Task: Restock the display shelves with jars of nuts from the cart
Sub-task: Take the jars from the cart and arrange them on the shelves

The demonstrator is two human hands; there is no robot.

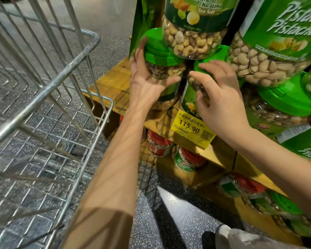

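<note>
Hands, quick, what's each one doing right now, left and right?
Left hand: grips the left jar just below its green lid.
Right hand: grips the right jar beside it.

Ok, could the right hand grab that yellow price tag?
Probably yes, once it lets go: the right hand holds a green-lidded jar just above the yellow price tag, and nothing lies between them.

a clear jar of mixed nuts with a green lid stands lid up in the left hand. a second jar like it is in the right hand, just beside the first. the wire cart is left of both hands.
</note>
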